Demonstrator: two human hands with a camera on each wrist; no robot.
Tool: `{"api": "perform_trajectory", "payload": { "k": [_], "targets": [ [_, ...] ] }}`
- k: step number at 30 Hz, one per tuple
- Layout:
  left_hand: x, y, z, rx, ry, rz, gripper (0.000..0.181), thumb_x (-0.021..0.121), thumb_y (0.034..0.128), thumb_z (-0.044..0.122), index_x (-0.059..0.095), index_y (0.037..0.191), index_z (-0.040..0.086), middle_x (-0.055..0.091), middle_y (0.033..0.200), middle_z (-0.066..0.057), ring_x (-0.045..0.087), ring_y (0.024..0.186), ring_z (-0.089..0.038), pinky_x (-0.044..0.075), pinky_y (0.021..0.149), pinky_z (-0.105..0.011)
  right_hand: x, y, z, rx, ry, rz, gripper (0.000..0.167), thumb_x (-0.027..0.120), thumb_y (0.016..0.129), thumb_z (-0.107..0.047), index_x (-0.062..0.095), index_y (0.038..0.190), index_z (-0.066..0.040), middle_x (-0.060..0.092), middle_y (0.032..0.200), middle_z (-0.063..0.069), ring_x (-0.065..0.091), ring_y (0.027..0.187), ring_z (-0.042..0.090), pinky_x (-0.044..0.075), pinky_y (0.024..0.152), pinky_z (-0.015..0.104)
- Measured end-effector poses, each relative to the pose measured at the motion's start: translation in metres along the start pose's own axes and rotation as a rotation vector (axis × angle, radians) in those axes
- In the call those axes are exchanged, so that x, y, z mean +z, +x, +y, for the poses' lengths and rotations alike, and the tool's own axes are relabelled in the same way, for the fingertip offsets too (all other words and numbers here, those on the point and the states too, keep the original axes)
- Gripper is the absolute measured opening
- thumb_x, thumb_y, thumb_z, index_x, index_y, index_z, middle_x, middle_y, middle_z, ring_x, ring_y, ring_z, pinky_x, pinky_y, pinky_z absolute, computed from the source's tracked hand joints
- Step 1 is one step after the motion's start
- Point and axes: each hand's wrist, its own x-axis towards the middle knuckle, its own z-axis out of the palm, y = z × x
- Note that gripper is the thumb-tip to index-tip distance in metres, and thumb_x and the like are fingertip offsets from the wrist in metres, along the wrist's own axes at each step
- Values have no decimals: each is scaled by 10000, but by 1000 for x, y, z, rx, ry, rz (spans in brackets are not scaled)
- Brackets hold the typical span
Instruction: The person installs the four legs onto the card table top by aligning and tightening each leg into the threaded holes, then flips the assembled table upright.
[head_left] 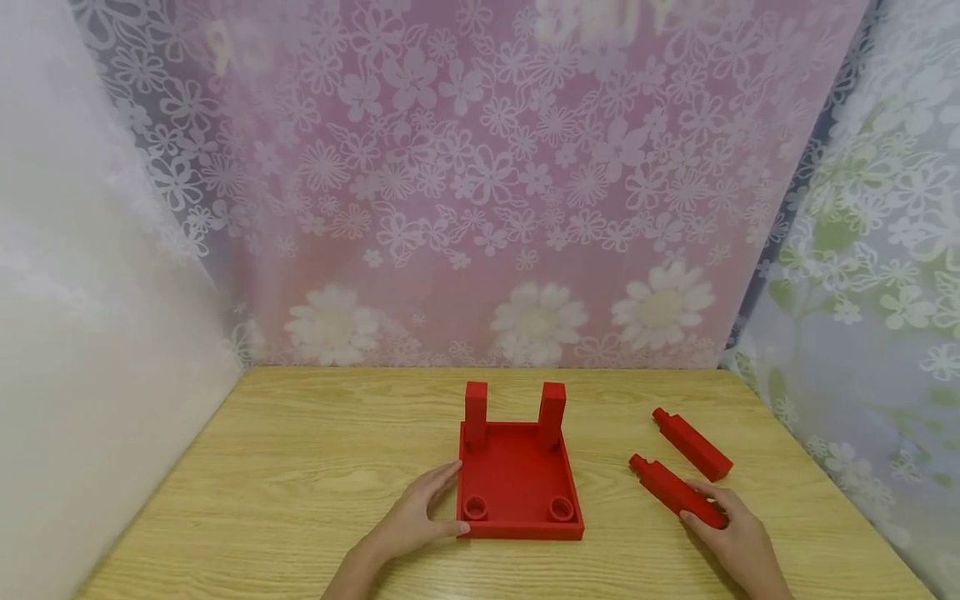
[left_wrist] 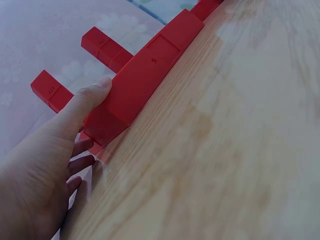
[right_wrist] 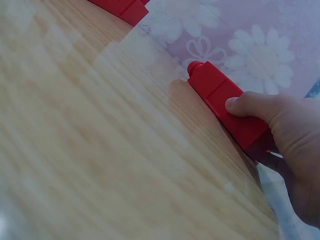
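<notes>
A shallow red square tray [head_left: 517,479] lies on the table, with two red square posts [head_left: 476,415] upright at its far corners and two round sockets [head_left: 561,508] at its near corners. My left hand [head_left: 412,517] holds the tray's near-left corner; its thumb [left_wrist: 92,95] lies on the front wall and the fingers reach along the left side. To the right, my right hand [head_left: 738,533] grips the outer end of a loose red post [right_wrist: 220,95] between thumb and fingers. That post's round knobbed end points away, toward the upper left.
Beyond the held post lies a second loose red post [head_left: 693,446], also with a knobbed end. A wood-grain table [head_left: 300,467] carries everything. Floral curtains [head_left: 480,208] hang at its back edge and at the right, with a pale sheet [head_left: 90,292] on the left.
</notes>
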Motion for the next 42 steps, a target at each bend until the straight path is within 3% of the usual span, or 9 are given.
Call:
{"api": "perform_trajectory", "payload": {
  "k": [1,6,12,16,20,25,30,36,42],
  "targets": [
    [0,0,0,3,0,2,850,689,754,519,322,1440,178,336,1421,-71,275,1281,-344,268,953,-598,0,1,0,-7,-13,11,474,753,772,-257,600,1181,-74,586,1052,88,527,865,172,430,673,208],
    [-2,0,-1,-1,7,11,852,692,753,516,323,1440,175,339,1420,-77,277,1278,-352,275,947,-601,-1,2,-4,-50,-31,41,445,765,759,-204,613,1147,-48,591,1002,92,543,855,248,455,689,334],
    [0,0,0,-2,-7,-1,854,694,750,518,326,1438,173,334,1422,-75,279,1277,-351,271,953,-596,-7,4,-15,-53,1,17,439,732,794,-184,583,1168,-10,567,1063,166,525,926,325,453,756,531],
    [1,1,0,-6,3,-7,855,684,754,528,323,1440,168,334,1423,-67,278,1281,-343,270,957,-591,-13,6,-25,-66,17,15,435,729,801,-202,587,1162,-6,575,1056,157,524,900,309,500,693,392],
    [1,0,-1,-4,7,-7,860,682,755,529,318,1441,162,336,1422,-69,279,1281,-340,269,957,-592,-18,9,-36,-112,39,33,425,739,791,-197,601,1155,-28,581,1041,126,512,864,271,469,589,236],
    [0,0,1,-2,1,-5,854,688,759,512,321,1440,153,339,1420,-79,282,1277,-349,266,949,-605,-24,14,-51,-199,56,74,422,764,759,-156,622,1146,-67,589,1026,57,500,849,127,462,603,212],
    [-1,0,1,-4,11,-4,850,687,761,511,319,1442,157,338,1421,-78,282,1277,-348,269,945,-608,-25,19,-69,-296,95,110,443,788,721,-110,634,1136,-85,593,1024,14,483,874,20,421,659,103],
    [-1,-1,2,-11,10,-2,847,687,760,513,317,1443,174,336,1422,-75,279,1277,-349,271,937,-616,-22,26,-92,-445,179,131,498,798,667,-5,645,1132,-96,600,1006,15,502,849,21,420,647,92],
    [-1,-1,1,-14,6,-6,853,681,758,528,311,1446,185,331,1426,-61,269,1284,-339,266,944,-610,-19,27,-112,-533,230,88,535,797,660,10,634,1156,-108,598,1047,4,508,900,52,426,672,110]
  ]
}}
